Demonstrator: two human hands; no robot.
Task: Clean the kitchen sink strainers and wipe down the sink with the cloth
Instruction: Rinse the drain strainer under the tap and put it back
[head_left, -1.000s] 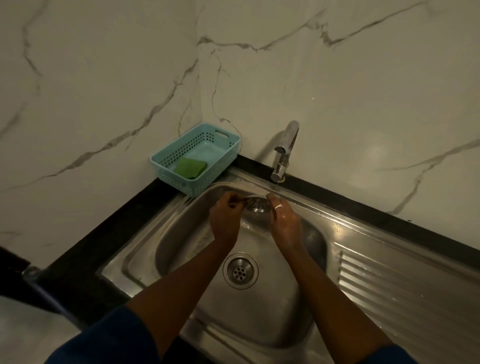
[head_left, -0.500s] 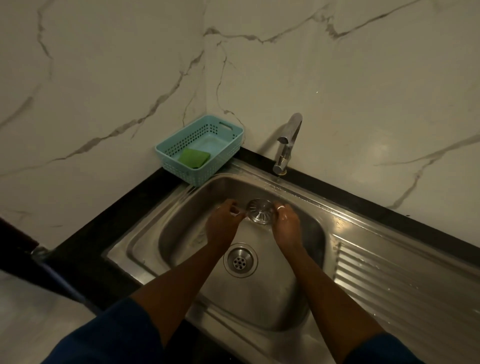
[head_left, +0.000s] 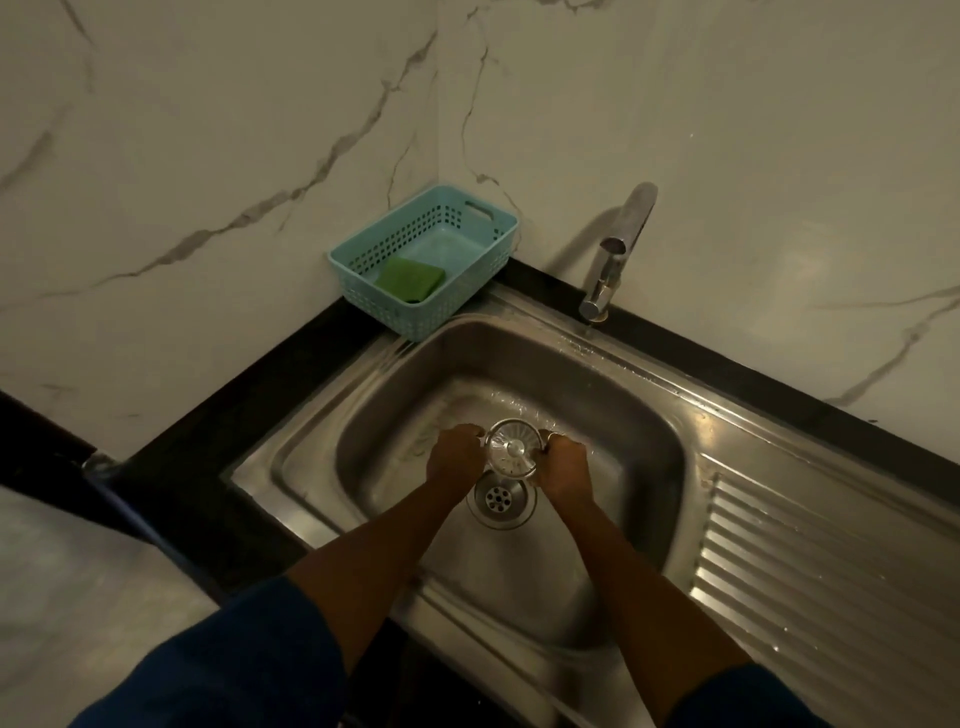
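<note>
The left hand and the right hand are low in the sink, knuckles up and fingers curled. Between them they grip a round metal strainer, the left pinching its left rim and the right pinching its right rim. The strainer is face up and roughly level, showing radial slots and a small knob at its centre. It is held just above and slightly behind the drain, whose perforated cup sits in the middle of the basin floor. Whether the strainer touches the drain cannot be told.

Water glistens on the basin floor behind the hands and along the sink's back rim. Both forearms reach in from the front edge of the bench, with dark blue sleeves pushed up to the elbows.

To the right of the basin, the ribbed drainboard runs toward the right edge, with a few drops on it. A chrome tap stands at the back edge of the bench, behind the basin, its spout pointing down at the sink's rim.

In the back left corner of the bench, where the two marble walls meet, sits a pale blue perforated basket, touching the sink's rim. A green pad lies in its near end.
</note>
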